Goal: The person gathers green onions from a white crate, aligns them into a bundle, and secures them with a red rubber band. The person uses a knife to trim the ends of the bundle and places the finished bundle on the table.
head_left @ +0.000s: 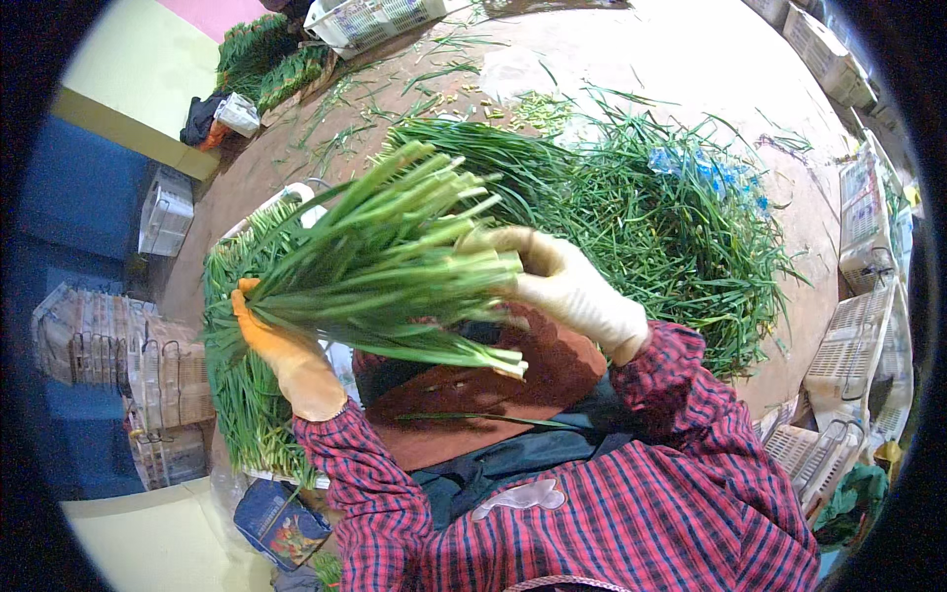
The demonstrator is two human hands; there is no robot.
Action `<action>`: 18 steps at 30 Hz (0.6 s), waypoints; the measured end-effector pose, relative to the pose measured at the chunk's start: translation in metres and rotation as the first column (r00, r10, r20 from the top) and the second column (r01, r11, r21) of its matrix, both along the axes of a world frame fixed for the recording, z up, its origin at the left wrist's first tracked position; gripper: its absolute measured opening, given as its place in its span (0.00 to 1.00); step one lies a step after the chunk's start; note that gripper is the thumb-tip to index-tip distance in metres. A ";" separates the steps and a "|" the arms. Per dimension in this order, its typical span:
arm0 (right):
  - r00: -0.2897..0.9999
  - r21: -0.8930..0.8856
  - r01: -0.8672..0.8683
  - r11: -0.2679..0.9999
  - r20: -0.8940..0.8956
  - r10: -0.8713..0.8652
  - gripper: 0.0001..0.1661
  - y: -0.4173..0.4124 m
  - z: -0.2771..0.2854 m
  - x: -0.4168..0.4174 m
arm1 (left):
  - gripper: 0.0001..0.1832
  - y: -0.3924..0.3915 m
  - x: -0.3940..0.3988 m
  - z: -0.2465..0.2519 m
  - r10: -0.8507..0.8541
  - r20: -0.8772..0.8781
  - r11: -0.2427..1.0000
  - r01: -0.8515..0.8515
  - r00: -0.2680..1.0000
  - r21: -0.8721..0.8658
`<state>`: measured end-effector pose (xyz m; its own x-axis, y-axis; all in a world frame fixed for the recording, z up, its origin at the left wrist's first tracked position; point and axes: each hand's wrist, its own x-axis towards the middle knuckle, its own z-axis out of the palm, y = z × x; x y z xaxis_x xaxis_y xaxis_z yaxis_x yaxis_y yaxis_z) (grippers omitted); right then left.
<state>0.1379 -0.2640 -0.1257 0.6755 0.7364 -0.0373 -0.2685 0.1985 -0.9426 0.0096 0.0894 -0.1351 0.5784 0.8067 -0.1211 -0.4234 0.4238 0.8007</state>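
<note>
My left hand (285,348), in an orange glove, grips a large bunch of long green leafy stalks (385,259), which look like garlic chives. The bunch fans out to the right, its pale cut ends towards my other hand. My right hand (570,285), in a whitish glove, is at those cut ends with thumb and fingers curved; whether it pinches any stalk cannot be told. Beneath and beside my left hand, more of the greens (255,414) fill a white-rimmed container. One loose leaf (488,419) lies across the reddish-brown cloth on my lap.
A wide heap of loose greens (666,244) covers the floor ahead and right, with blue plastic in it. White plastic crates stand at the right (851,348), the left (170,377) and the top (373,22). Bundled greens (255,59) are piled by the wall. A printed bag (281,522) lies lower left.
</note>
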 end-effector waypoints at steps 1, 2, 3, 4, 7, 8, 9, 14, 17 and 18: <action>0.999 -0.090 -0.033 0.995 0.036 0.037 0.20 0.003 0.003 -0.004 | 0.18 -0.008 0.000 -0.001 -0.011 0.052 1.000 0.010 0.999 0.023; 1.000 -0.031 -0.013 0.999 0.028 0.014 0.18 0.008 -0.010 -0.008 | 0.17 -0.017 0.000 -0.003 -0.023 0.104 0.999 0.018 0.994 0.046; 0.993 -0.054 0.047 0.997 0.108 -0.041 0.17 0.011 -0.009 -0.011 | 0.17 -0.025 -0.007 -0.002 -0.020 0.152 0.997 0.008 0.988 0.078; 0.986 -0.099 0.102 0.990 0.139 -0.088 0.16 0.009 -0.004 -0.012 | 0.18 -0.033 -0.010 -0.007 -0.030 0.199 0.995 0.011 0.980 0.099; 0.850 -0.045 0.307 0.951 0.463 -0.252 0.13 0.000 -0.006 -0.008 | 0.19 -0.040 -0.019 -0.013 -0.100 0.413 0.995 0.103 0.905 0.015; 0.856 -0.091 0.304 0.948 0.464 -0.229 0.13 -0.005 -0.006 -0.010 | 0.20 -0.037 -0.023 -0.014 -0.117 0.522 0.972 0.204 0.845 -0.113; 0.861 -0.133 0.297 0.946 0.464 -0.205 0.12 -0.010 -0.004 -0.011 | 0.21 -0.020 -0.029 -0.016 -0.095 0.693 0.839 0.432 0.715 -0.331; 0.896 0.009 0.429 0.903 0.124 -0.427 0.09 -0.034 -0.010 0.004 | 0.17 -0.035 -0.002 -0.012 0.048 0.327 0.995 -0.018 0.944 -0.094; 0.902 0.073 0.326 0.942 0.273 -0.333 0.11 -0.041 0.013 0.013 | 0.14 -0.031 0.001 -0.001 0.108 0.258 0.994 -0.097 0.960 -0.054; 0.881 0.054 0.266 0.962 0.391 -0.266 0.12 -0.041 0.021 0.014 | 0.13 -0.032 0.001 0.001 0.121 0.250 0.992 -0.111 0.961 -0.056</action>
<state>0.1516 -0.3046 -0.1045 0.8061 0.5269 0.2696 0.1844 0.2092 -0.9603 0.0111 0.0578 -0.1346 0.4971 0.8675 -0.0178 -0.6575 0.3900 0.6447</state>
